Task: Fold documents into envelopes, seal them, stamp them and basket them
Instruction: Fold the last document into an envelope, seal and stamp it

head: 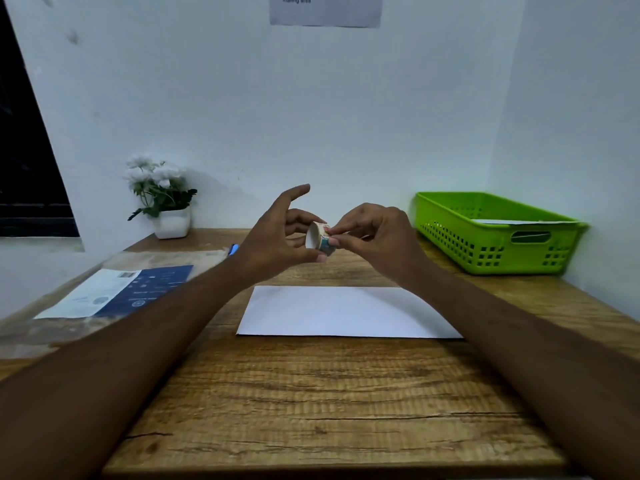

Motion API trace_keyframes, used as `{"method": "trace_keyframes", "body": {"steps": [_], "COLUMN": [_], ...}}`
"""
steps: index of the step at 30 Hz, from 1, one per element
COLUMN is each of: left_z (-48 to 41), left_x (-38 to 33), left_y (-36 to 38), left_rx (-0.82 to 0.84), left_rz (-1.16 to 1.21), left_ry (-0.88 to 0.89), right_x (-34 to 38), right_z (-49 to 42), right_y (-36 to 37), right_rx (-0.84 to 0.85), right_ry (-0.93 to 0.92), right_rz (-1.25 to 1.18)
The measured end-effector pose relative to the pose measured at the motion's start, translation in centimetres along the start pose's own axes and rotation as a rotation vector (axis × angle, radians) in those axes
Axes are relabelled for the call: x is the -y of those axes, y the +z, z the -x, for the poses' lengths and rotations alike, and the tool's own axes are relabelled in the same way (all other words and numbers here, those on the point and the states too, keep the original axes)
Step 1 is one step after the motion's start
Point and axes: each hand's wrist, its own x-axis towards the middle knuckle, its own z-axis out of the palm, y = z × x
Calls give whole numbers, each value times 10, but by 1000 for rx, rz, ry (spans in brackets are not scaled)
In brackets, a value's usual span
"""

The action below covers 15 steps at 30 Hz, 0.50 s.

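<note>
While both hands pinch stamp roll [320,241] (raised), envelope [348,311] below

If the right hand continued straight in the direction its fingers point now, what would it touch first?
The right hand points left, and its fingertips are already on the small stamp roll. Directly beyond the roll is the left hand, which holds it. Depth seems similar, so contact looks likely.

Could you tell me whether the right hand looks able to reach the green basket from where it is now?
Probably yes: the right hand is busy at the stamp roll, but nothing stands between it and the green basket.
</note>
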Motion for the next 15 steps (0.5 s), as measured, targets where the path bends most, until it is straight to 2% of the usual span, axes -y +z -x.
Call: {"method": "trace_keyframes", "body": {"steps": [3,15], "left_z": [0,3], "left_x": [-2,-9], "left_y": [0,1], "left_rx": [-24,-48], "left_rz": [-14,-83], "left_ry": [10,42], "right_x": [1,2], "right_z": [-1,-1], "right_y": [0,-1], "right_rx": [-9,-10], "right_ry": [-45,9], "right_rz": [62,75]}}
